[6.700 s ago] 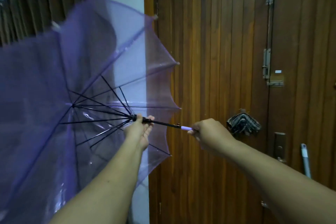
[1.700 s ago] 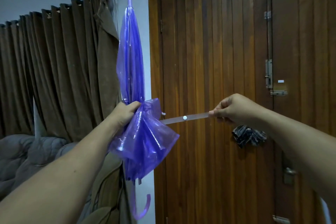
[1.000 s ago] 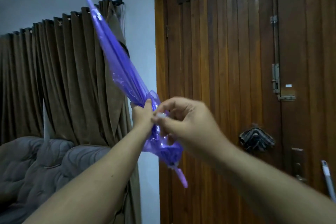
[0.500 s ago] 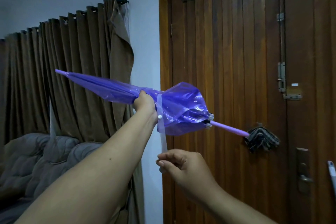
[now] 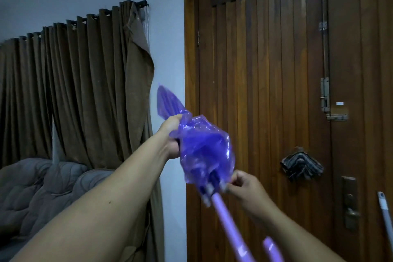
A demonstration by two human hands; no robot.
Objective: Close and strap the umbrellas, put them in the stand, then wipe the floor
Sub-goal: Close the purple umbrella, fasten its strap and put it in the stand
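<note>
Left hand (image 5: 173, 136) gripping purple umbrella (image 5: 204, 147) mid-canopy; right hand (image 5: 244, 185) pinching its loose hem. Unstrapped folds are risking billowing open.

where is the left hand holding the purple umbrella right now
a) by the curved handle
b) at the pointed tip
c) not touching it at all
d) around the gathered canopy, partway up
d: the left hand grips around the bunched canopy of the purple umbrella, while its handle end points down toward the camera, below the right hand.
</note>
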